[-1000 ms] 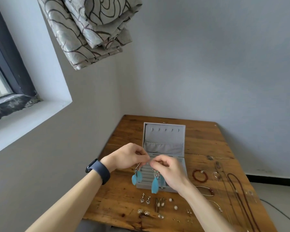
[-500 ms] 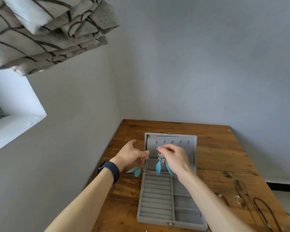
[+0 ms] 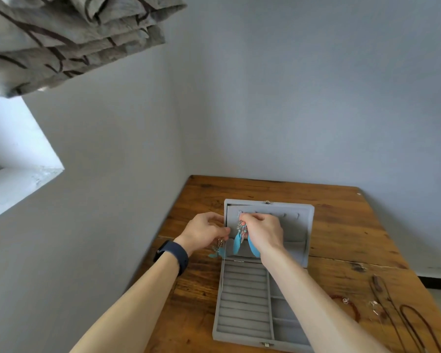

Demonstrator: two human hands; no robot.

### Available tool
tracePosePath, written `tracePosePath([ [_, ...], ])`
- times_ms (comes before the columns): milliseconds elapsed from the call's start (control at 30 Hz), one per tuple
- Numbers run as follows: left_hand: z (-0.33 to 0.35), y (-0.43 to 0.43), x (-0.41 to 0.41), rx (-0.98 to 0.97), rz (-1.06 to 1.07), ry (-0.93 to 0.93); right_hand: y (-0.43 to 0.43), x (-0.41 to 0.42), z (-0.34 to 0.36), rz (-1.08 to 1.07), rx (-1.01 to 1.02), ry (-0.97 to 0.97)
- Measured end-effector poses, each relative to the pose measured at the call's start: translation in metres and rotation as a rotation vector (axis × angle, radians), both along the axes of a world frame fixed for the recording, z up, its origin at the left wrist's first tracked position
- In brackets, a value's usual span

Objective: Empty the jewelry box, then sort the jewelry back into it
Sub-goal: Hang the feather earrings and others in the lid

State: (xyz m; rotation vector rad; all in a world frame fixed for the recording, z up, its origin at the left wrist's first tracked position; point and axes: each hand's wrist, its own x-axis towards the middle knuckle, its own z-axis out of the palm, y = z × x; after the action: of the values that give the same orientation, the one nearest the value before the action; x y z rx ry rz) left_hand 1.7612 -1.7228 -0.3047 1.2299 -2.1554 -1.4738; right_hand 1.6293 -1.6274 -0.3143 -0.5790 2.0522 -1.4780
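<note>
A grey velvet jewelry box (image 3: 245, 296) lies open on the wooden table (image 3: 336, 225), its lid (image 3: 298, 225) standing upright at the back with a row of small hooks. My right hand (image 3: 264, 231) pinches a blue feather earring (image 3: 238, 242) by its top against the left end of the hook row. My left hand (image 3: 205, 231), dark band on the wrist, grips the lid's left edge and holds a second blue feather earring (image 3: 217, 252) that dangles below the fingers. The box's ring rolls and side compartments look empty.
To the right of the box lie a red bead bracelet (image 3: 351, 305), dark cord necklaces (image 3: 402, 317) and a small silver piece (image 3: 374, 308). A grey wall runs close along the table's left and back. A patterned curtain (image 3: 69, 34) hangs at the top left.
Both hands have carried the feather earrings from above the box's tray up to the lid's hooks. The camera has moved closer, so the loose jewelry at the table's front has left the view.
</note>
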Motion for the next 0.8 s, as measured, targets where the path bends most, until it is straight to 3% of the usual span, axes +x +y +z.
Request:
tracePosePath([
  [400,-0.007,0.009,0.003,-0.241,0.054,-0.003,0.016,0.017,-0.002,0.043,0.053,0.064],
  [667,-0.011,0.023,0.006,-0.374,0.052,-0.025,0.038,0.010,-0.019,0.289,-0.086,-0.331],
  [800,-0.020,0.044,0.012,-0.538,0.085,-0.011,0.045,-0.001,-0.026,0.346,-0.123,-0.321],
])
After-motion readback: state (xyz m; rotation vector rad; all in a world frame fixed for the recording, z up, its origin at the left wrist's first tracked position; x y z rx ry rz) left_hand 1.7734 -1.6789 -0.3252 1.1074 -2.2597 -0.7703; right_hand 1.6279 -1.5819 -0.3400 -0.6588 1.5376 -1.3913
